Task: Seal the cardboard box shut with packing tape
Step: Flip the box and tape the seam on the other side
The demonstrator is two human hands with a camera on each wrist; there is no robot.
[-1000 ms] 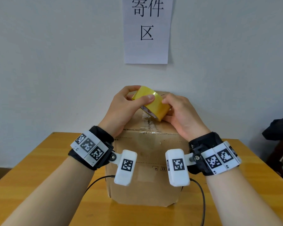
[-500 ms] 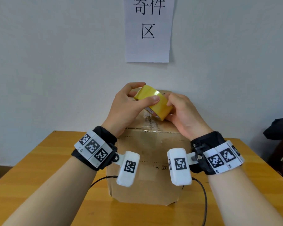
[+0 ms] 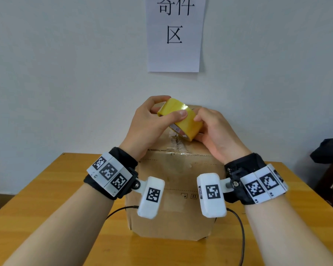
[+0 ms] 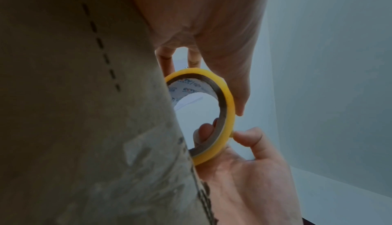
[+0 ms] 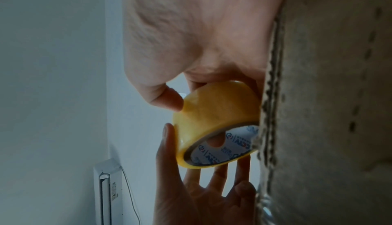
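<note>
**Roll turned in my hands, free end not yet lifted**

My left hand [image 3: 148, 123] holds the yellow roll of packing tape [image 3: 181, 119] with the thumb laid across its outer face and the fingers curled over the far rim. My right hand [image 3: 213, 131] cups the other side, thumb tip pressed to the tape surface and, in the left wrist view, a finger hooked inside the printed cardboard core. Both grips are closed round the roll; neither is free.

Compared with a second ago, the roll sits a little higher and is tipped further, and my left forefinger has risen over its top edge. My thumbs have shifted along the outer band. I read that as me turning the roll to hunt for the loose end, since no strip hangs off it in any view.

The roll hangs just above the brown cardboard box [image 3: 177, 189], which stands directly under my grips on the wooden tabletop [image 3: 46, 189]. Crinkled clear tape [image 3: 178, 143] already lies on the box top just below my right grip, running over the near edge. How much of the seam it covers is hidden behind my hands.

So sealing has hardly advanced. Next I would need a nail under the tape end.
</note>
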